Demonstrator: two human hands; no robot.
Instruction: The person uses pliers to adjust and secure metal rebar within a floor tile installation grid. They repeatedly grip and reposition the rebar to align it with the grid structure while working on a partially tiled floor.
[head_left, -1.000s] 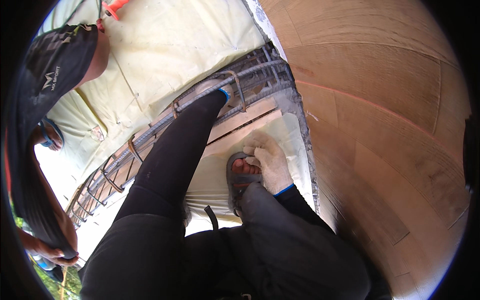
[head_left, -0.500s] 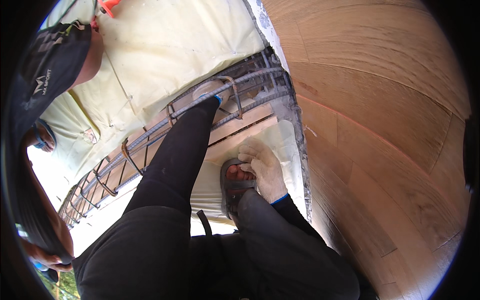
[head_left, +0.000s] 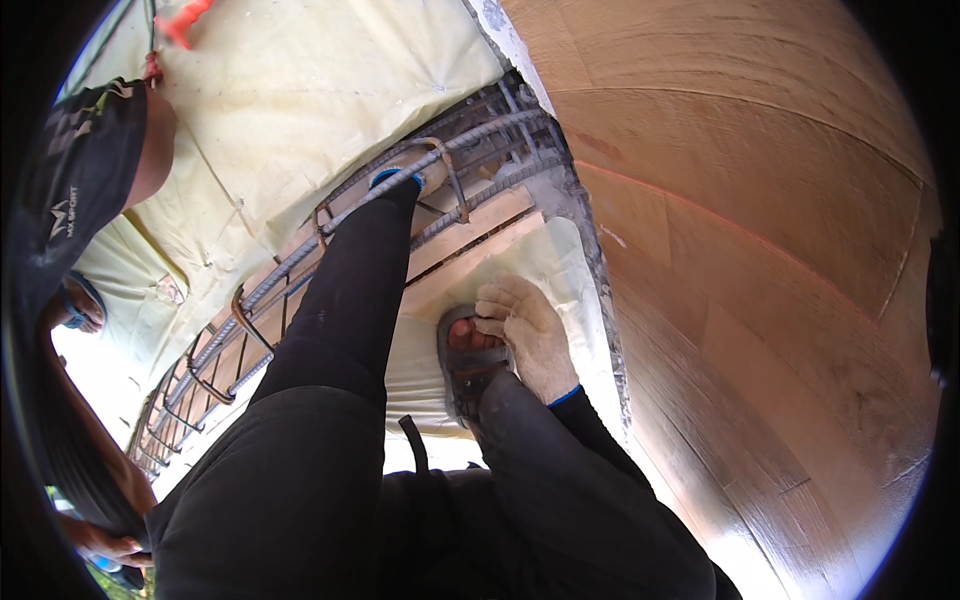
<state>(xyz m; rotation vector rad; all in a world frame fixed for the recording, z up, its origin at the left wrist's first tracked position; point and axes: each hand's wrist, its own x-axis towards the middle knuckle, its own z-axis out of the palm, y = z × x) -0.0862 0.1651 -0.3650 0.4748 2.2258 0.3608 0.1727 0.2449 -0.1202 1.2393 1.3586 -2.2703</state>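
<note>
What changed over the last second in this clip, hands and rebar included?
Little changed. The left hand remains stretched out to the rebar cage. The right hand stays resting by the sandalled foot, shifting only slightly. The co-worker on the left leans further in.

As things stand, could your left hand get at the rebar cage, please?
Probably yes: the left hand already lies against the rebar cage at full stretch, nothing between them. The right hand rests by the sandal.

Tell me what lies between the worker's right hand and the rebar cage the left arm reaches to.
In the head view, two pale wooden boards lie between the right hand and the rebar cage.
</note>
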